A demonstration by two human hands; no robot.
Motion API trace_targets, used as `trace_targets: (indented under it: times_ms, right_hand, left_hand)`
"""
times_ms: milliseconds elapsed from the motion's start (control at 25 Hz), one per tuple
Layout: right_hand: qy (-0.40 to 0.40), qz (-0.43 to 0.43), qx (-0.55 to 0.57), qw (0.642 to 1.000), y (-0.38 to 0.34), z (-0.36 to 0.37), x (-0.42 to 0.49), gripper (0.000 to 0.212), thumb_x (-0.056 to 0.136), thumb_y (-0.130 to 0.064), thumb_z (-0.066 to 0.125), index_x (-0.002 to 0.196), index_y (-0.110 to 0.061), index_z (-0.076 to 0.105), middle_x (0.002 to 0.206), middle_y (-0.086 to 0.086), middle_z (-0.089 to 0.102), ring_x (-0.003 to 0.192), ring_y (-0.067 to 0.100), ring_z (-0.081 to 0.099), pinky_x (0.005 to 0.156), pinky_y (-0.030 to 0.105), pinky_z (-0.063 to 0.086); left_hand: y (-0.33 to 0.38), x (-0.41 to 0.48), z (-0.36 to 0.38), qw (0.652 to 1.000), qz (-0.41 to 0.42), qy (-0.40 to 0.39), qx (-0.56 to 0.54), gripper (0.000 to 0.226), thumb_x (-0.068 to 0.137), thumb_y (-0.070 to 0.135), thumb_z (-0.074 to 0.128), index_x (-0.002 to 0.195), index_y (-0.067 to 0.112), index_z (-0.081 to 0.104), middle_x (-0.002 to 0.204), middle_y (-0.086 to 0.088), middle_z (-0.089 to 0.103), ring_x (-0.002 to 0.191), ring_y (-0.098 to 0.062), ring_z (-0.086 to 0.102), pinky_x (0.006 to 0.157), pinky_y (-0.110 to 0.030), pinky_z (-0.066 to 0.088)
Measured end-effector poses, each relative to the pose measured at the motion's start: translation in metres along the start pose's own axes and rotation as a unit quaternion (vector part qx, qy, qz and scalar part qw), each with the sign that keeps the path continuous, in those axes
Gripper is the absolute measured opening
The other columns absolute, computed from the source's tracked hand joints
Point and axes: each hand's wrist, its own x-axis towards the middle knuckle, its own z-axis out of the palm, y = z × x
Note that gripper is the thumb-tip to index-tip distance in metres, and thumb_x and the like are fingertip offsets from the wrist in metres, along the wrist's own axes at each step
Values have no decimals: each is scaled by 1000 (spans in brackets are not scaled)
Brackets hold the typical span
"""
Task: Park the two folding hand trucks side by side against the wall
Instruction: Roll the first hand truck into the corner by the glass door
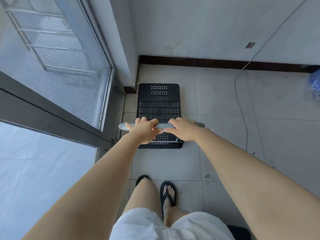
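One folding hand truck stands in front of me: a black perforated platform (158, 99) flat on the tiled floor, with a grey handle bar (162, 126) across its near end. My left hand (143, 129) and my right hand (183, 129) both grip that bar, side by side. The platform's far edge lies a short way from the white wall (207, 26) with its dark skirting, close to the corner pillar (119, 40). A dark shape (239, 232) at the bottom right edge cannot be identified. No second hand truck is clearly in view.
A glass sliding door with a dark frame (52, 108) runs along the left. A thin cable (242, 108) trails down the wall and across the floor on the right. A blue bag (315, 87) sits at the right edge. My feet in black flip-flops (167, 194) stand behind the truck.
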Motion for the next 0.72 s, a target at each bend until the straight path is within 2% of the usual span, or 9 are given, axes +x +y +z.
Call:
trace_targets:
  times_ms: [120,240,360,440,640,720]
  right_hand:
    - [3,4,-7,1000,2,-45,46,33,98,-56,29,99,-25,39,101,2,44,99,24,47,95,51,37]
    - [12,12,4,1000,-6,-84,92,33,98,-55,30,97,-23,38,104,6,49,96,25,48,96,51,38]
    - [18,10,7,1000,-25,-115,133,42,99,-53,30,108,-15,46,119,13,54,111,32,51,95,51,38]
    - [26,15,10,1000,-29,-142,161,47,99,-52,30,118,-13,47,124,14,51,115,33,49,98,53,35]
    - [27,44,5,999,-15,-190,213,51,99,-53,29,128,-14,45,133,16,45,124,34,42,104,55,32]
    - [33,50,4,998,-14,-204,226,53,99,-53,28,132,-13,43,137,17,43,127,35,40,106,56,32]
  left_hand:
    - [-6,48,-43,1000,9,3,3,35,95,55,39,119,33,52,122,-7,48,123,-29,37,107,-71,18]
    - [-23,95,-88,999,19,-4,30,36,96,54,39,123,33,50,122,-7,49,123,-29,39,108,-65,23]
    - [-44,131,-131,997,15,-13,72,37,97,53,38,125,31,48,122,-7,51,123,-28,41,105,-60,27]
    - [-51,158,-158,995,14,-2,97,37,97,53,36,124,30,48,122,-6,53,123,-27,42,106,-62,26]
    - [-43,216,-203,993,15,-12,117,41,97,55,32,128,31,44,128,-8,50,126,-29,41,105,-63,26]
    - [-40,234,-217,990,5,-17,139,42,97,55,30,129,31,43,132,-10,48,130,-30,38,108,-69,19]
